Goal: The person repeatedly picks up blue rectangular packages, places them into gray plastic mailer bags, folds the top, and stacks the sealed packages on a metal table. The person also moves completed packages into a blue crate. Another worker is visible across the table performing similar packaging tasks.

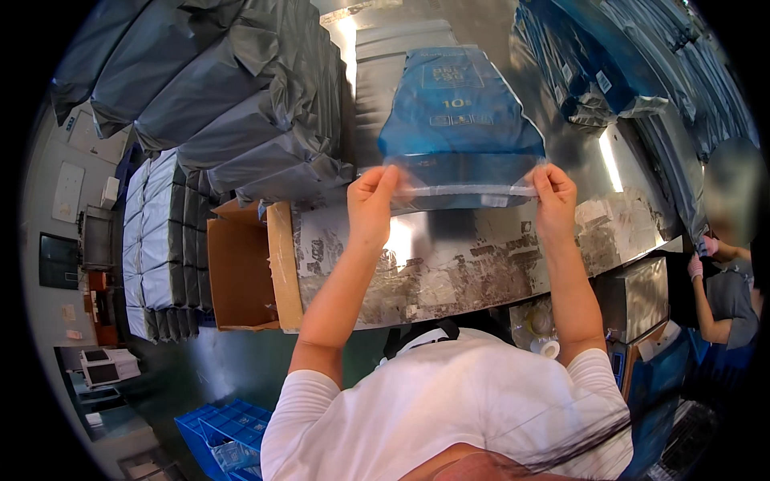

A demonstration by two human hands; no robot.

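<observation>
A blue plastic bag [457, 132] with a clear strip along its near edge lies over the metal table in front of me. My left hand [371, 204] pinches the near left corner of that strip between thumb and fingers. At the near right corner, my right hand [555, 199] has the same kind of pinch. Between the two hands the edge is stretched almost straight. Behind the bag lies a stack of flat grey bags [393, 48], partly covered by it.
Large grey plastic-wrapped bundles [241, 104] rise at the left, beside an open cardboard box [241, 272]. More blue bags [597, 68] are piled at the far right. A blue crate [220, 437] stands on the floor. Another person [726, 289] with pink gloves works at the right.
</observation>
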